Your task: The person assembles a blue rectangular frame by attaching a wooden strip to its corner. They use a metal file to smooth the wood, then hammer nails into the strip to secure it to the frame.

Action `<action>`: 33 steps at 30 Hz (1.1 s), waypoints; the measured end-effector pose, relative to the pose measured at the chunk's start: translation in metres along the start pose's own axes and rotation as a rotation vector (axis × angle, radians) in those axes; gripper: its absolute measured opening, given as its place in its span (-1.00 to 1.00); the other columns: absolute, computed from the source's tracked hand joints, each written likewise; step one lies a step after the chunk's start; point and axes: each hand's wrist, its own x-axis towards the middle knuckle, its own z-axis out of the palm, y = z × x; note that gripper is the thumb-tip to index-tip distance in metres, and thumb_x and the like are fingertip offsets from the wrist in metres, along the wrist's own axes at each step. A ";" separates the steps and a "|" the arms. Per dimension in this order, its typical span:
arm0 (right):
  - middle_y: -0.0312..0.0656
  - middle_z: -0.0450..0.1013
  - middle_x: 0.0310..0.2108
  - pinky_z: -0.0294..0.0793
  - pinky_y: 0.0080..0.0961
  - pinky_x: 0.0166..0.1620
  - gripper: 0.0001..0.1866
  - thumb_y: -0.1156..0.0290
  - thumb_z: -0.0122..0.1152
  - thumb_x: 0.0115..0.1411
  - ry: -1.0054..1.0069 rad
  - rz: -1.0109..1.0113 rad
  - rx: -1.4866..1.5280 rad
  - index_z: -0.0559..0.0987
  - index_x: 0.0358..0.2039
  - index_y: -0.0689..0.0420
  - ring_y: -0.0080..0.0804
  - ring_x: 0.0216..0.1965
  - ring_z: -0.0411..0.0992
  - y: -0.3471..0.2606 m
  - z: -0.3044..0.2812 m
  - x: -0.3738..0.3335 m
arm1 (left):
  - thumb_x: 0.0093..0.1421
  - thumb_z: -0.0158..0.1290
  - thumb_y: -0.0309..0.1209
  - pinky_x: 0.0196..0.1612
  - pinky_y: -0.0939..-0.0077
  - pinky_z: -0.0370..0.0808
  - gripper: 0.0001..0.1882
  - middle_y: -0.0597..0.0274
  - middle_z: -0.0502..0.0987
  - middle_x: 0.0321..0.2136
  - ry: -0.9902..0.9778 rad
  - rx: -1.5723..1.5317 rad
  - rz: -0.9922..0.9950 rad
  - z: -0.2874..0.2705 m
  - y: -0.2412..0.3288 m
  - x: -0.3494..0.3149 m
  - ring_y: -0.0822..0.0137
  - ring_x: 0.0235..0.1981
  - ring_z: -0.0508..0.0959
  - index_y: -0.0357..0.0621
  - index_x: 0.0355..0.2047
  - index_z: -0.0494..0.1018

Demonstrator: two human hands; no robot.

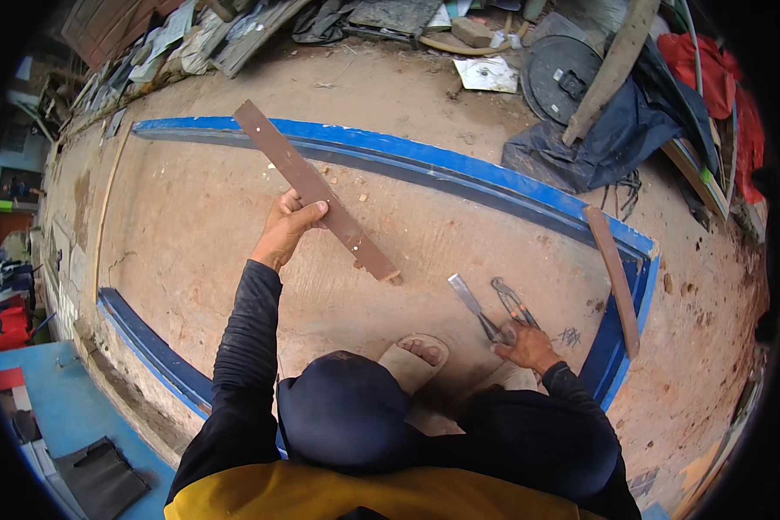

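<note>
My left hand (290, 224) grips a flat brown wooden board (299, 165) near its middle, thumb on top. The board is raised at a slant and has pale spots and a broken lower end. Low by my right foot, my right hand (529, 348) is closed round the handle end of a chisel (468, 299), whose flat metal blade points forward and left. Pincers (513, 302) with orange on their handles lie just beyond that hand. Whether the fingers touch them I cannot tell. A blue wooden frame (425, 166) lies on the ground around my feet.
Another brown board (613, 282) rests across the frame's right corner. Behind the frame are a dark tarp (546, 156), a round black lid (562, 78) and a leaning timber (611, 74). A blue table (69, 390) stands at the left. Several small nails (569, 336) lie near the right side.
</note>
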 end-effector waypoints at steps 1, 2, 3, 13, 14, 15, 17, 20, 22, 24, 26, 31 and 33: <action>0.19 0.58 0.13 0.49 -0.06 0.29 -0.14 -0.27 0.37 0.21 0.027 0.050 0.214 0.54 0.24 0.22 0.09 0.21 0.54 -0.003 -0.014 0.002 | 0.35 0.31 -0.36 -0.01 0.31 0.66 -0.65 0.22 0.71 -0.10 -0.134 -0.043 -0.046 0.025 -0.001 0.005 0.35 -0.12 0.70 -0.18 0.08 0.53; 0.17 0.58 0.16 0.50 -0.12 0.29 -0.15 -0.27 0.34 0.27 0.028 0.018 0.470 0.53 0.26 0.22 0.02 0.21 0.55 -0.005 -0.030 0.006 | 0.35 0.31 -0.35 -0.01 0.31 0.68 -0.64 0.22 0.70 -0.10 -0.226 -0.018 -0.081 0.055 -0.003 0.012 0.35 -0.12 0.70 -0.18 0.08 0.52; 0.14 0.58 0.16 0.53 -0.24 0.25 -0.19 -0.29 0.26 0.36 0.040 -0.046 0.853 0.53 0.29 0.18 -0.11 0.22 0.54 -0.008 -0.042 0.005 | 0.35 0.32 -0.34 -0.02 0.32 0.69 -0.63 0.22 0.70 -0.10 -0.319 0.008 -0.099 0.088 -0.003 0.019 0.36 -0.13 0.71 -0.17 0.09 0.52; -0.26 0.66 -0.14 0.52 -0.59 -0.26 -0.56 0.00 0.35 0.44 0.438 0.179 1.709 0.64 0.06 0.10 -0.69 -0.26 0.50 0.030 -0.050 -0.111 | 0.43 0.23 -0.28 -0.12 0.53 0.72 -0.61 0.20 0.67 -0.08 -0.902 0.171 -0.139 0.394 0.048 0.051 0.40 -0.13 0.70 -0.23 0.16 0.52; -0.30 0.65 -0.21 0.47 -0.61 -0.35 -0.63 0.02 0.36 0.43 0.562 0.248 1.762 0.65 -0.05 0.08 -0.70 -0.35 0.48 0.031 -0.033 -0.134 | 0.44 0.22 -0.27 -0.12 0.53 0.72 -0.61 0.22 0.67 -0.08 -0.944 0.143 -0.186 0.420 0.046 0.046 0.40 -0.12 0.70 -0.23 0.16 0.52; -0.30 0.65 -0.22 0.48 -0.61 -0.34 -0.63 0.02 0.36 0.43 0.664 0.297 1.830 0.65 -0.05 0.08 -0.69 -0.35 0.49 0.029 -0.012 -0.157 | 0.45 0.21 -0.26 -0.13 0.54 0.72 -0.62 0.23 0.66 -0.07 -0.979 0.112 -0.228 0.446 0.040 0.039 0.41 -0.12 0.70 -0.22 0.16 0.53; -0.32 0.63 -0.24 0.51 -0.60 -0.34 -0.64 0.04 0.37 0.42 0.911 0.457 1.983 0.66 -0.05 0.07 -0.66 -0.35 0.51 0.005 0.039 -0.209 | 0.48 0.18 -0.23 -0.15 0.57 0.73 -0.63 0.26 0.64 -0.06 -1.095 0.194 -0.315 0.494 0.019 0.014 0.40 -0.10 0.71 -0.21 0.14 0.54; -0.32 0.61 -0.24 0.60 -0.60 -0.28 -0.68 0.15 0.41 0.40 1.196 0.805 2.194 0.63 -0.02 0.09 -0.59 -0.30 0.59 -0.058 0.115 -0.271 | 0.47 0.20 -0.23 -0.16 0.60 0.73 -0.64 0.23 0.65 -0.05 -1.262 0.341 -0.458 0.549 -0.030 -0.049 0.37 -0.09 0.72 -0.20 0.12 0.55; -0.32 0.61 -0.21 0.63 -0.62 -0.26 -0.72 0.25 0.42 0.40 1.420 0.986 2.255 0.60 0.00 0.08 -0.59 -0.28 0.59 -0.102 0.156 -0.301 | 0.47 0.21 -0.22 -0.13 0.57 0.74 -0.68 0.23 0.66 -0.07 -1.405 0.415 -0.594 0.573 -0.064 -0.099 0.38 -0.09 0.71 -0.16 0.07 0.55; -0.32 0.61 -0.20 0.63 -0.63 -0.25 -0.73 0.28 0.40 0.41 1.652 1.199 2.208 0.61 0.02 0.09 -0.61 -0.27 0.58 -0.140 0.188 -0.322 | 0.47 0.20 -0.21 -0.08 0.49 0.75 -0.65 0.14 0.67 -0.01 -1.500 0.495 -0.684 0.590 -0.093 -0.148 0.31 -0.05 0.72 -0.19 0.10 0.53; -0.31 0.62 -0.19 0.63 -0.60 -0.22 -0.67 0.26 0.40 0.41 1.882 1.392 2.127 0.62 0.08 0.12 -0.60 -0.26 0.57 -0.170 0.215 -0.333 | 0.48 0.18 -0.21 -0.06 0.47 0.74 -0.62 0.08 0.66 0.04 -1.555 0.476 -0.802 0.604 -0.116 -0.193 0.28 -0.03 0.71 -0.21 0.13 0.51; -0.33 0.62 -0.18 0.64 -0.62 -0.23 -0.61 0.29 0.39 0.41 2.109 1.796 2.002 0.64 0.18 0.17 -0.62 -0.24 0.53 -0.226 0.272 -0.351 | 0.48 0.16 -0.17 0.01 0.40 0.70 -0.54 0.04 0.62 0.14 -1.715 0.575 -0.952 0.618 -0.163 -0.274 0.23 0.07 0.67 -0.21 0.21 0.46; -0.34 0.61 -0.19 0.65 -0.66 -0.25 -0.57 0.31 0.35 0.43 2.118 1.923 1.931 0.62 0.24 0.20 -0.64 -0.27 0.52 -0.239 0.284 -0.355 | 0.47 0.16 -0.16 0.05 0.34 0.67 -0.53 0.07 0.60 0.14 -1.780 0.662 -0.896 0.614 -0.180 -0.292 0.22 0.11 0.64 -0.18 0.23 0.46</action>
